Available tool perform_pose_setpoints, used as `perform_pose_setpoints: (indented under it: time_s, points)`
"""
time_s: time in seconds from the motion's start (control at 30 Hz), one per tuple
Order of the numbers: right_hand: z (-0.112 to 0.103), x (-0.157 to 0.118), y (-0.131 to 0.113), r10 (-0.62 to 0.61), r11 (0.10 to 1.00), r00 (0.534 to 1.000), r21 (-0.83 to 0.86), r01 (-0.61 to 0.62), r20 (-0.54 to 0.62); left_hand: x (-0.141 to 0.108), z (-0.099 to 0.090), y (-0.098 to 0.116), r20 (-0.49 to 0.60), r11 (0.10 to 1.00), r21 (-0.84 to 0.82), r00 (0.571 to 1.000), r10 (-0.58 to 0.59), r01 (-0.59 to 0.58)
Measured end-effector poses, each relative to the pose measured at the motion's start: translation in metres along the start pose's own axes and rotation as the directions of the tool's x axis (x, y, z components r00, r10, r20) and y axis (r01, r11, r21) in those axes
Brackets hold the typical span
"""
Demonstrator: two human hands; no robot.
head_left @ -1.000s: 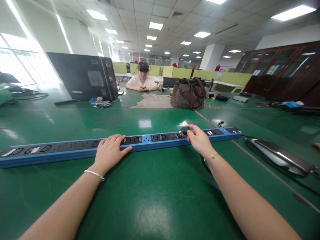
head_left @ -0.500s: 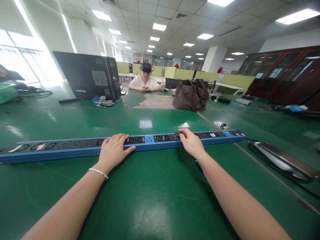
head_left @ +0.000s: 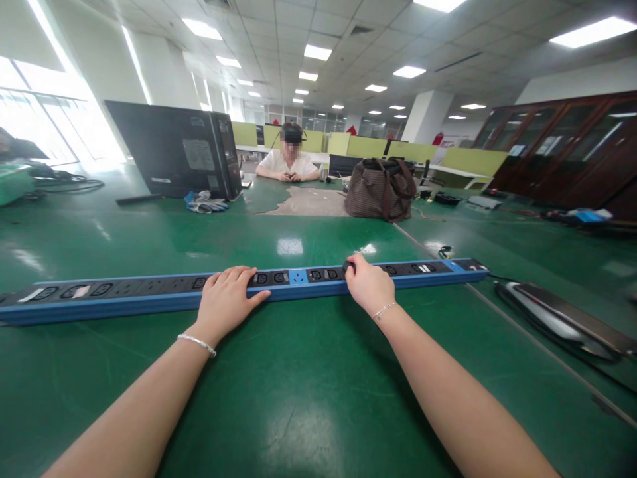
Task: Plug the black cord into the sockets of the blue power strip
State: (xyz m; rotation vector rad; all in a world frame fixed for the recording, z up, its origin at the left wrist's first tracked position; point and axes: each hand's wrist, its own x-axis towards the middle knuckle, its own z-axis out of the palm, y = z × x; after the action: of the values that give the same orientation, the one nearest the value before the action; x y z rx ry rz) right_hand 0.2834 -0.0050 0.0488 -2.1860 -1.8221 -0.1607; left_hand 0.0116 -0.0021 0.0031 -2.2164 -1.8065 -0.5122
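A long blue-and-black power strip (head_left: 298, 293) with several sockets lies across the green table. My left hand (head_left: 226, 299) rests on it left of the middle, fingers stretched over its top and thumb apart along the near edge. Right of the middle, my right hand (head_left: 371, 285) is closed on a black plug (head_left: 349, 266), held at the strip's top. My fingers cover part of the plug, and I cannot tell whether its pins sit in a socket.
A black computer case (head_left: 174, 149) stands at the back left, with gloves (head_left: 206, 202) beside it. A brown bag (head_left: 381, 189) sits at the back. Another person (head_left: 288, 162) sits across. At right lies a long dark-and-silver object (head_left: 562, 318) by a black cable.
My right hand has shifted slightly left along the strip with the plug, and its wrist has turned. The cable visible under that wrist is now hidden. My left hand stays in place.
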Motion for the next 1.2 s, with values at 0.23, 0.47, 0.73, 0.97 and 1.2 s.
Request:
perform_pose_setpoints:
  time_s: [0.23, 0.47, 0.73, 0.97, 1.2]
  points:
    - [0.001, 0.003, 0.006, -0.006, 0.999, 1.000, 0.040, 0.005, 0.001, 0.000, 0.002, -0.001, 0.001, 1.000, -0.008, 1.000, -0.011, 0.011]
    - [0.003, 0.015, 0.021, -0.008, 0.980, 0.998, 0.198, -0.003, 0.055, 0.000, 0.002, -0.001, 0.007, 1.000, -0.005, 1.000, -0.011, 0.011]
    - [0.004, 0.015, 0.021, -0.003, 0.983, 0.998, 0.182, -0.007, 0.057, 0.000, 0.003, -0.001, -0.003, 1.000, -0.019, 1.000, -0.007, 0.007]
    - [0.004, 0.010, 0.010, -0.033, 0.998, 0.998, 0.047, 0.030, 0.061, 0.000, 0.003, -0.001, -0.008, 1.000, -0.017, 1.000, -0.002, 0.002]
    - [0.003, 0.008, 0.002, -0.037, 0.999, 0.994, 0.001, 0.037, 0.100, 0.000, 0.001, 0.000, 0.004, 1.000, -0.015, 1.000, -0.007, 0.007]
